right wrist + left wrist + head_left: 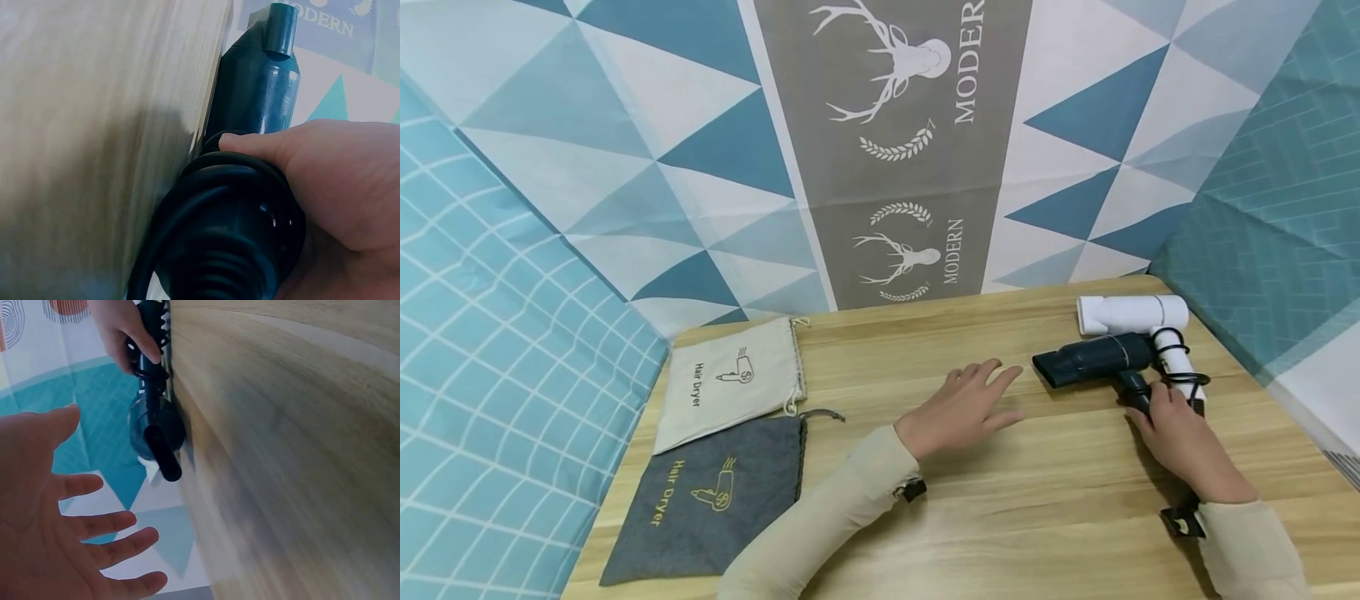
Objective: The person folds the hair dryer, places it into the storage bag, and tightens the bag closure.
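My right hand (1176, 433) grips the handle of a dark hair dryer (1093, 360) at the right of the table. In the right wrist view the thumb lies along the handle, and a black cord is wound round it. The dark dryer's flat nozzle (1047, 371) points left. Just behind it lies a white hair dryer (1131, 313), a black cord wrapped round its handle. With fingers spread, my left hand (962, 410) hovers over the middle of the table and holds nothing; the left wrist view shows its palm facing the dark dryer (156, 425).
A cream drawstring bag (730, 379) printed "Hair Dryer" lies flat at the table's left. In front of it, partly overlapped, is a grey drawstring bag (707, 500) with yellow print. Patterned cloth walls (895, 183) stand behind the wooden table (1037, 517) and at both sides.
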